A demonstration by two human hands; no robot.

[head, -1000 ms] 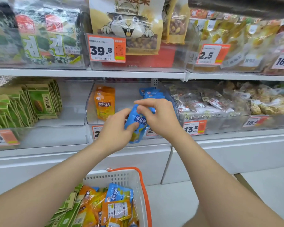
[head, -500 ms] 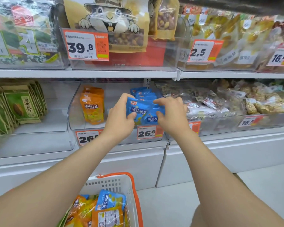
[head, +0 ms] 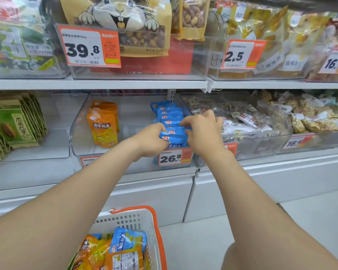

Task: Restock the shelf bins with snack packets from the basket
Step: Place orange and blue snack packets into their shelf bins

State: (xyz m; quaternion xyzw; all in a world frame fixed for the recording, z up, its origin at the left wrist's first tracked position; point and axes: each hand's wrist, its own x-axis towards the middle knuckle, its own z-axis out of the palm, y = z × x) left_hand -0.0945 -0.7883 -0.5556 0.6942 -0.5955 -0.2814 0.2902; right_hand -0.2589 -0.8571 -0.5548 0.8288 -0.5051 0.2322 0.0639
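- we've got a clear shelf bin (head: pixel 80 133) in the middle of the lower shelf, with a short row of orange packets (head: pixel 102 129) standing on its left side and a row of blue packets (head: pixel 169 114) standing on its right, well apart from the orange ones
- the bin just to its right (head: pixel 281 141) is piled with loose clear-wrapped snacks, and the one on the left (head: pixel 53 145) has green packets (head: pixel 12 123) stacked upright at its far left
- down by our legs is the white basket (head: pixel 131 221) with an orange rim, and inside it orange and blue packets lie jumbled
- our left hand (head: pixel 150 141) and right hand (head: pixel 203 133) both have fingers curled round the front blue packet (head: pixel 173 138), pinching it from either side at the front of the blue row, just above the 26.8 price tag (head: pixel 174 157)
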